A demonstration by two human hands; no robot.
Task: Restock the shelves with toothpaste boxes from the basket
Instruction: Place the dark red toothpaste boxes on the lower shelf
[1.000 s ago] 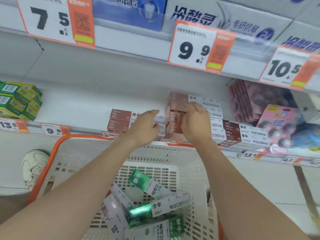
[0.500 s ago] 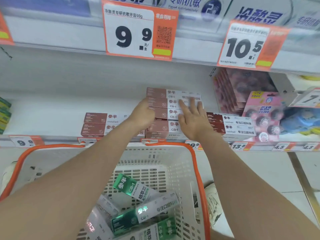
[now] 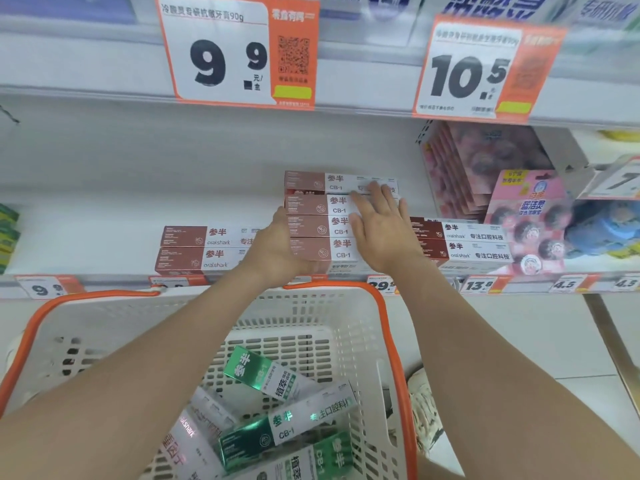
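A stack of several maroon-and-white toothpaste boxes stands on the white shelf, in the middle. My left hand is cupped around the stack's lower left end. My right hand lies flat on the stack's front, fingers spread, holding nothing. A two-box pile of the same kind sits to the left and another pile to the right. Below my arms the white basket with an orange rim holds green toothpaste boxes and several white ones, lying at angles.
Pink packaged goods fill the shelf's right end, and green boxes sit at the far left. Big price cards 9.9 and 10.5 hang from the upper shelf. A shoe shows beside the basket.
My right hand went from gripping the stack's right side to lying flat on its front. The left hand slid to the stack's left end. The view shifted right.
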